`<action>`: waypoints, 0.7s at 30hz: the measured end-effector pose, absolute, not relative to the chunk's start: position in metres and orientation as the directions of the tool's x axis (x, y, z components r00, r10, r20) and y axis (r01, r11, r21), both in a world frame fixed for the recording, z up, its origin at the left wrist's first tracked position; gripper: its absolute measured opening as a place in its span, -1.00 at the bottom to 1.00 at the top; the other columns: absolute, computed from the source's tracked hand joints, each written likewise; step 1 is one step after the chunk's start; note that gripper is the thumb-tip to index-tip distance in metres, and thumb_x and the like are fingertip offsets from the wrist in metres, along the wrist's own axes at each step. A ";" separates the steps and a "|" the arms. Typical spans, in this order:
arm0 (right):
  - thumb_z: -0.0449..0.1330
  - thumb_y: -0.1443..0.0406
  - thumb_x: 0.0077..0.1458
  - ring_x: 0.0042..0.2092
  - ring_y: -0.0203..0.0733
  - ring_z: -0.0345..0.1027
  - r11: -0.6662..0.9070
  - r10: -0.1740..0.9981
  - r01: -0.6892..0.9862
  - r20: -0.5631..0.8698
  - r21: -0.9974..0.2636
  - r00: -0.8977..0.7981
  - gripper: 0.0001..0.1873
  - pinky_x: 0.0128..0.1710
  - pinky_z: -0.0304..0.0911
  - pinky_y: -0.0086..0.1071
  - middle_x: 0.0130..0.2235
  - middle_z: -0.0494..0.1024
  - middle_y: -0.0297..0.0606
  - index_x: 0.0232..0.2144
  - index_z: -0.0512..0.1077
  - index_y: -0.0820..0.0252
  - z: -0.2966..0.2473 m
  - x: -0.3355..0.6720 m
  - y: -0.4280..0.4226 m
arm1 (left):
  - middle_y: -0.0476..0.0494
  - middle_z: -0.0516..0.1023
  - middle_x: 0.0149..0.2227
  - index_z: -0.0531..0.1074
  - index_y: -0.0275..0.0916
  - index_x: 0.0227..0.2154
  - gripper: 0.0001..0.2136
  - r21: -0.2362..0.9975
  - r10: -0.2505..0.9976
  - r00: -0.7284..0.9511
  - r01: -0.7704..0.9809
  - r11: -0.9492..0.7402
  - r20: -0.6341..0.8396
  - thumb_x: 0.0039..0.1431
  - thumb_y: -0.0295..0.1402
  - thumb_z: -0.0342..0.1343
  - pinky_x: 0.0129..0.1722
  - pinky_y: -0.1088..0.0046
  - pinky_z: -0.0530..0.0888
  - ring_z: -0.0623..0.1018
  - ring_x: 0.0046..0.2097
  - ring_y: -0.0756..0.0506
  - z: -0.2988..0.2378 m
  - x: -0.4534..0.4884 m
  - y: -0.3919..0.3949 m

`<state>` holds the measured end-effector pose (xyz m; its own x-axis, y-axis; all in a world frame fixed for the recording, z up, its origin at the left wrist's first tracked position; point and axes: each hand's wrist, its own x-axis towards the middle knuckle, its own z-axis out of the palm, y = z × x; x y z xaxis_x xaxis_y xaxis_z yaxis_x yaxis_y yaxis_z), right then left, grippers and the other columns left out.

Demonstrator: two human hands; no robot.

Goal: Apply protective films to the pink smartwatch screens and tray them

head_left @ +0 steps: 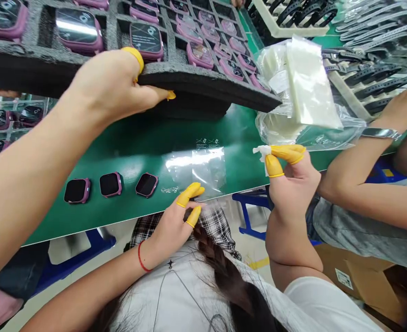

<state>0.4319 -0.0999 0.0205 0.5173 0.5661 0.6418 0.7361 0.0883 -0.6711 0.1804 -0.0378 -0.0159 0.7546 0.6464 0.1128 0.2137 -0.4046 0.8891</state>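
My left hand [176, 214], in yellow finger cots and with a red string at the wrist, hovers at the table's near edge. Its thumb and fingers are apart, beside the clear plastic film bags [208, 168] lying on the green table. Between the yellow-capped fingertips of my right hand [291, 177] is pinched a small crumpled white wipe [263, 151]. Three watches with pink cases and dark screens lie in a row to the left: one watch [77, 190] farthest left, a middle watch [110, 184], and another watch [146, 185] nearest my left hand.
Another person's hand [110, 83] grips a black foam tray [196, 83] of pink watches, raised over the table's far side. Stacked clear bags [310, 87] lie at right, near black watch straps [373, 78] in racks. A co-worker's arm [362, 180] rests at far right.
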 end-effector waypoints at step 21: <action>0.18 0.43 0.21 -0.13 -0.17 0.44 0.380 0.857 0.784 0.505 -0.491 -0.099 -0.83 -0.17 0.40 -0.25 -0.16 0.52 -0.15 -0.17 0.47 0.14 0.033 0.343 -0.036 | -0.35 0.35 0.15 0.09 -0.38 0.25 -0.42 0.372 0.400 0.916 0.377 -0.848 -0.015 0.22 -0.41 0.13 0.32 -0.02 0.13 0.28 0.24 -0.26 0.027 0.097 0.077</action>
